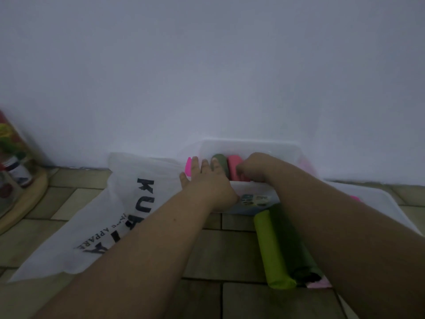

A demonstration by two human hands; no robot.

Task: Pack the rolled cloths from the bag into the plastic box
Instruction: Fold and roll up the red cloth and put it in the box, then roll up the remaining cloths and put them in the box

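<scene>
A clear plastic box (250,146) stands against the white wall. Inside it lie an olive-green rolled cloth (221,160) and a pink rolled cloth (235,168), side by side. My left hand (207,180) lies with straight fingers over the box's left rim, touching the olive roll. My right hand (255,165) is curled over the pink roll inside the box. A white bag (115,215) with black lettering lies flat to the left. On the floor in front of the box lie a lime-green roll (271,249) and a dark green roll (296,256).
A magenta object (188,167) pokes up at the box's left side. A white box lid (377,203) lies at the right, partly under my right arm. Jars on a round wooden tray (23,196) stand at the far left. The floor is tiled.
</scene>
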